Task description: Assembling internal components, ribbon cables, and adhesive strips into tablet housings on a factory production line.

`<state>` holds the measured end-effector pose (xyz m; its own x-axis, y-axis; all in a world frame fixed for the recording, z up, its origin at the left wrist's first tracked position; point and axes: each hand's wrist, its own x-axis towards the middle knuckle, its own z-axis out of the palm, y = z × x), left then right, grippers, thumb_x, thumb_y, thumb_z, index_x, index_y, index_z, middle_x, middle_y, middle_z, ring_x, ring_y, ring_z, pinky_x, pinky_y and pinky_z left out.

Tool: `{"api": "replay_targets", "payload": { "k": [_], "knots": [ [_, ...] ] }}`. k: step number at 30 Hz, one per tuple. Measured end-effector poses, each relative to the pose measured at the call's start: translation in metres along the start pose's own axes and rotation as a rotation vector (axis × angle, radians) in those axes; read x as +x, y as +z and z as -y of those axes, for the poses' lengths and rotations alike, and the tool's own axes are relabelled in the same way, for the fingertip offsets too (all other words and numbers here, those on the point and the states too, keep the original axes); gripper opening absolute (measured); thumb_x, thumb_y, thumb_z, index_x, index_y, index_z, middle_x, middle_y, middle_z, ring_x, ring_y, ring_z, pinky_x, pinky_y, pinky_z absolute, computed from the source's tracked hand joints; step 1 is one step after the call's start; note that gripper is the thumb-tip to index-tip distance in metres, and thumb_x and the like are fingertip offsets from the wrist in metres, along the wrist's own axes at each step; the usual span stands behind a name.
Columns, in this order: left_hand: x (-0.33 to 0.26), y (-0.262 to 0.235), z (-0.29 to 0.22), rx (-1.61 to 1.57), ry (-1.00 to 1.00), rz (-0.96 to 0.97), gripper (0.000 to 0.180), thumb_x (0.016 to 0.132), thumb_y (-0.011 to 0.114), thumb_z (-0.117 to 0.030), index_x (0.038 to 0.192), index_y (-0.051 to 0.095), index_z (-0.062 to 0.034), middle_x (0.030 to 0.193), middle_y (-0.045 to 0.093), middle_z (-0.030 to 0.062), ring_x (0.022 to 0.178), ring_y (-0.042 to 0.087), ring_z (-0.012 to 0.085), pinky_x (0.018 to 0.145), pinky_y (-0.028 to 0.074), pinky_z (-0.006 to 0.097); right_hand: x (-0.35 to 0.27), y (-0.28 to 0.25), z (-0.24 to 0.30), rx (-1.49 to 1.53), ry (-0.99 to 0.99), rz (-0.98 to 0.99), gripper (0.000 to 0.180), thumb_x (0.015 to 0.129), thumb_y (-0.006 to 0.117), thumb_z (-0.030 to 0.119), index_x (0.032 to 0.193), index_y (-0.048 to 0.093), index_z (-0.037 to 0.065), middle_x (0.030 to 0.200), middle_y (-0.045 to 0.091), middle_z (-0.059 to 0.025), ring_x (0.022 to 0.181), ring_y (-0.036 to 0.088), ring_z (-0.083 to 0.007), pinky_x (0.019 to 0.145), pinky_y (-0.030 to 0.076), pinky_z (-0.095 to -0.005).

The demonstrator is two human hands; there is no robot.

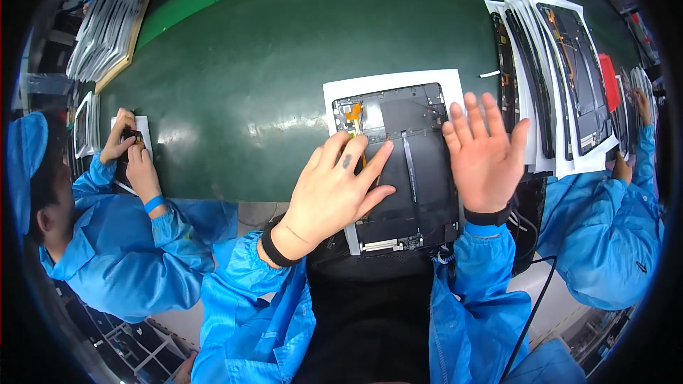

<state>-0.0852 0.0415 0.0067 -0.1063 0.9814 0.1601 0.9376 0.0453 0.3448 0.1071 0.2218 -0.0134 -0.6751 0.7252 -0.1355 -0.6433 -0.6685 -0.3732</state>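
An opened black tablet chassis [420, 171] with an orange flex cable [353, 115] lies on a white sheet [388, 82] on the green belt [235, 92]. My left hand [333, 188] rests flat on the chassis's left side, fingers spread, fingertips near the orange cable. My right hand [485, 153] is raised over the chassis's right edge, fingers spread and apart, holding nothing.
A fanned stack of similar chassis on white sheets [562, 78] lies to the right. Another stack of trays [114, 18] sits far left. A co-worker's hands [131, 153] work on a small part at the left; another co-worker's sleeve [612, 227] is at the right.
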Motion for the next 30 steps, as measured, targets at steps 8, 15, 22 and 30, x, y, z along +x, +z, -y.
{"api": "replay_targets", "payload": {
  "k": [8,15,22,30],
  "knots": [
    [0.008,-0.003,0.004,-0.070,-0.028,0.055,0.059,0.091,0.082,-0.038,0.143,0.069,-0.0150,0.127,0.057,0.0133,0.118,0.054,0.0350,0.098,0.051,0.044,-0.006,-0.003,-0.013,-0.393,-0.140,0.013,0.061,0.116,0.042,0.052,0.139,0.056,-0.003,0.131,0.066,-0.0199,0.128,0.063,-0.0372,0.111,0.051,-0.0503],
    [0.020,-0.102,0.012,-0.506,0.073,-0.392,0.062,0.079,0.090,-0.015,0.137,0.073,-0.0016,0.129,0.066,0.0174,0.114,0.065,0.0334,0.094,0.055,0.042,-0.010,0.013,-0.021,-0.812,-0.201,0.078,0.024,0.111,0.053,0.004,0.130,0.063,-0.007,0.123,0.070,-0.0181,0.116,0.070,-0.0271,0.100,0.056,-0.0406],
    [-0.013,-0.128,0.002,-0.598,0.180,-0.544,0.053,0.082,0.088,-0.014,0.131,0.073,-0.0002,0.125,0.068,0.0177,0.110,0.067,0.0320,0.092,0.056,0.041,-0.014,0.067,-0.023,-2.015,-0.427,0.257,0.022,0.085,0.079,-0.004,0.107,0.078,0.003,0.120,0.071,-0.0149,0.114,0.068,-0.0354,0.100,0.055,-0.0415],
    [-0.023,-0.128,0.012,-0.613,0.145,-0.606,0.042,0.086,0.085,-0.012,0.125,0.073,0.0014,0.121,0.070,0.0180,0.106,0.069,0.0303,0.091,0.057,0.039,0.026,0.049,-0.023,-2.192,-0.418,0.418,0.024,0.088,0.080,0.007,0.112,0.078,0.004,0.130,0.069,-0.0125,0.111,0.066,-0.0337,0.099,0.053,-0.0436]
  ]
}}
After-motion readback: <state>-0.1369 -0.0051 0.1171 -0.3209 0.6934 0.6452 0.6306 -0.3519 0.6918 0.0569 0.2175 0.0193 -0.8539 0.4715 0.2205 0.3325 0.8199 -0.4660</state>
